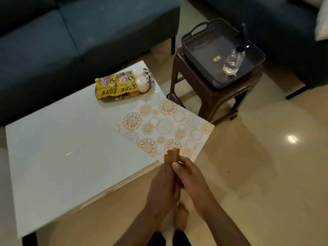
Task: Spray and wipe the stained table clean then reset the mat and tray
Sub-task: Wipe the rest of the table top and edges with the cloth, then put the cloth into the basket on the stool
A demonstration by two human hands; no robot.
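Both hands, left hand [164,181] and right hand [190,176], pinch the mat's [165,128] near corner; it overhangs the table's [62,148] right edge. Beyond it, the tray [150,77] sits on the table.

The white rectangular bench [62,148] is smooth and glossy, the oval metal tray [150,82] shines, the yellow snack packets [106,87] look like glossy plastic, the grey perforated basket [191,50] and brown stool [213,96] look plastic, and the clear spray bottle [233,62] is transparent.
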